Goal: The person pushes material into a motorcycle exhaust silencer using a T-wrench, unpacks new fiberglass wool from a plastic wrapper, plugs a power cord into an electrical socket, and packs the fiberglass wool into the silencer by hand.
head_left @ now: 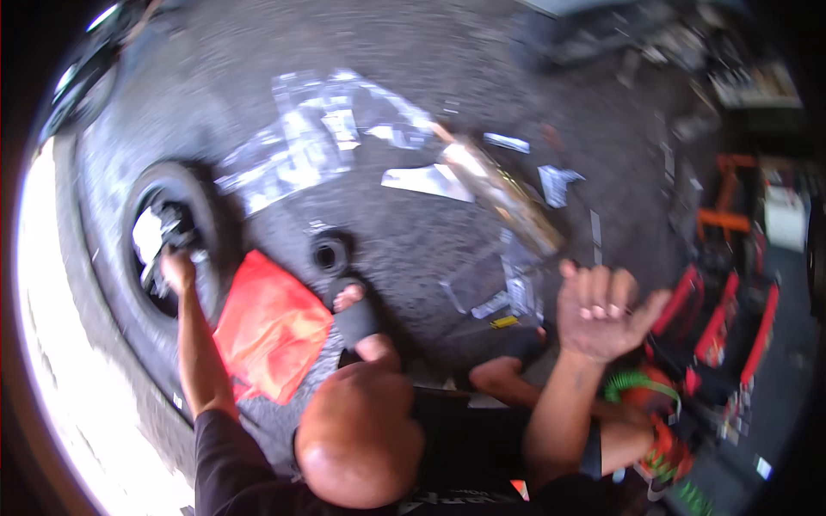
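My left hand [178, 268] reaches into the hollow of a black tyre [224, 249] lying at the left. It touches a jumble of dark and white items [176, 225] there; its fingers are smeared by motion, and whether they grip anything is hidden. My right hand [595, 314] is raised at the right, palm up, with fingers loosely curled, thumb out to the side and nothing in it. A bright orange-red cloth or bag [274, 322] lies between the tyre and my leg. Close to my foot stands a black ring-shaped roll [329, 251].
Crumpled clear plastic film [301, 142] spreads over the dark floor. A long shiny wrapped piece [503, 193] lies beyond my feet, and a small yellow object [504, 322] nearer. Right of me are a red-and-black tool case [718, 331] and a green coiled hose [632, 383].
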Available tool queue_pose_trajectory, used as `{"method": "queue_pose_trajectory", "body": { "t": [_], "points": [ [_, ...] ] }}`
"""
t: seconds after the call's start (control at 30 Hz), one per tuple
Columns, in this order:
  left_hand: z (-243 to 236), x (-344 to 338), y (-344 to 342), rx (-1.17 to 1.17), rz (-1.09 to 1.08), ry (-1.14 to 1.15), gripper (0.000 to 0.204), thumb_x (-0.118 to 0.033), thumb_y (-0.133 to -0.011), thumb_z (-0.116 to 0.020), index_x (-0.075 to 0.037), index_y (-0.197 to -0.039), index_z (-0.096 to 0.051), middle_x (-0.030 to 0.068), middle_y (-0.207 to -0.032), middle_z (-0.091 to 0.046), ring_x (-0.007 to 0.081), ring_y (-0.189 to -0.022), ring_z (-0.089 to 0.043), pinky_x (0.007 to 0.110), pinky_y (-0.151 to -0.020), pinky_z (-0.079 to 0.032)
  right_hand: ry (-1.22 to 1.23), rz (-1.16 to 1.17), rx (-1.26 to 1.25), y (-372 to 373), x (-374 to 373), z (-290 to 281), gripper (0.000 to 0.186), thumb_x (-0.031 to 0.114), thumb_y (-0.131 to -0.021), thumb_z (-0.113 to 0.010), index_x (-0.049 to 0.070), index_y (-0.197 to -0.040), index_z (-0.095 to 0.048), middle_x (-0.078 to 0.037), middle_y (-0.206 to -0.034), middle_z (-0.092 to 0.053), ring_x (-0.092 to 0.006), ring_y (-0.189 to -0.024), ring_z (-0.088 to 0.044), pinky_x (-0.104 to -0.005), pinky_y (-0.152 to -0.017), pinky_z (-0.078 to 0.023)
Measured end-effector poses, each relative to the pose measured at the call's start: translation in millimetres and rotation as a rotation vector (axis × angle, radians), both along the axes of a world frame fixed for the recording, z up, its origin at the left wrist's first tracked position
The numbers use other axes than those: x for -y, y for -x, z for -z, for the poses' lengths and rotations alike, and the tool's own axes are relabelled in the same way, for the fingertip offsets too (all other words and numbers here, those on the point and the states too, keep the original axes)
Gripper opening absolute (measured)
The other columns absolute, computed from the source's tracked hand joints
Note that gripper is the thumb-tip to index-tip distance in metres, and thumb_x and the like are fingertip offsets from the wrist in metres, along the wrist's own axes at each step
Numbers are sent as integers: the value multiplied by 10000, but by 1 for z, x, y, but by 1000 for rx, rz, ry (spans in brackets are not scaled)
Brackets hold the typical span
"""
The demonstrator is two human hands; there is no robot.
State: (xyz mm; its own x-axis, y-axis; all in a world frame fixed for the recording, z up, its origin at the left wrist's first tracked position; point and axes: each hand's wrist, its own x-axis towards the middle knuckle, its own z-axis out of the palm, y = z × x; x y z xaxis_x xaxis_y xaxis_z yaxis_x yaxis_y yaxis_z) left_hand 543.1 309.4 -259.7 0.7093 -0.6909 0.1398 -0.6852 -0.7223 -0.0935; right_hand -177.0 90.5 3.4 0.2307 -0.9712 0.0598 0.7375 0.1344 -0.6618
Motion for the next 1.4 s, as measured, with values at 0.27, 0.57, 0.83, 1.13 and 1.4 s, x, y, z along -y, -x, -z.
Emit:
{"method": "queue_pose_trajectory", "body": {
  "t": [0.27,0.57,0.83,1.13,1.4],
  "points": [
    [-140,58,96,-226,-424,616,318,-268,-781,-707,20,-916,-694,231,-871,-722,375,-823,-716,451,-769,-533,-230,-37,-183,16,-8,44,502,469,-1075,-371,168,-676,-417,13,-592,-385,-103,-540,-409,-375,-862,-412],
    [-174,93,250,-490,-37,782,263,-194,-882,-716,30,-920,-585,161,-758,-639,214,-647,-565,363,-663,-492,142,-658,-881,-235,-16,81,544,339,-920,-727,-15,-1291,-546,-133,-1143,-629,-190,-887,-656,-306,-776,-540],
    [-186,119,304,-926,98,951,211,-99,-940,-695,-20,-861,-515,7,-722,-507,93,-675,-454,270,-614,-409,378,-507,-1124,-287,0,129,610,367,-826,-785,-50,-1222,-584,-276,-1152,-660,-439,-1015,-667,-472,-880,-518],
    [-144,177,312,-1630,268,1108,130,-102,-958,-683,-51,-960,-563,-37,-856,-561,49,-759,-498,224,-672,-420,195,105,-1516,-225,53,156,443,328,-789,-803,-85,-845,-653,-303,-822,-672,-501,-820,-655,-531,-747,-503],
    [-119,221,355,-1378,100,856,138,-76,-914,-707,-21,-887,-584,13,-803,-612,87,-746,-548,263,-681,-462,631,277,-1465,-195,26,129,552,17,-814,-617,-39,-1340,-458,-262,-1284,-468,-446,-1160,-506,-534,-1014,-419]
  ]
}}
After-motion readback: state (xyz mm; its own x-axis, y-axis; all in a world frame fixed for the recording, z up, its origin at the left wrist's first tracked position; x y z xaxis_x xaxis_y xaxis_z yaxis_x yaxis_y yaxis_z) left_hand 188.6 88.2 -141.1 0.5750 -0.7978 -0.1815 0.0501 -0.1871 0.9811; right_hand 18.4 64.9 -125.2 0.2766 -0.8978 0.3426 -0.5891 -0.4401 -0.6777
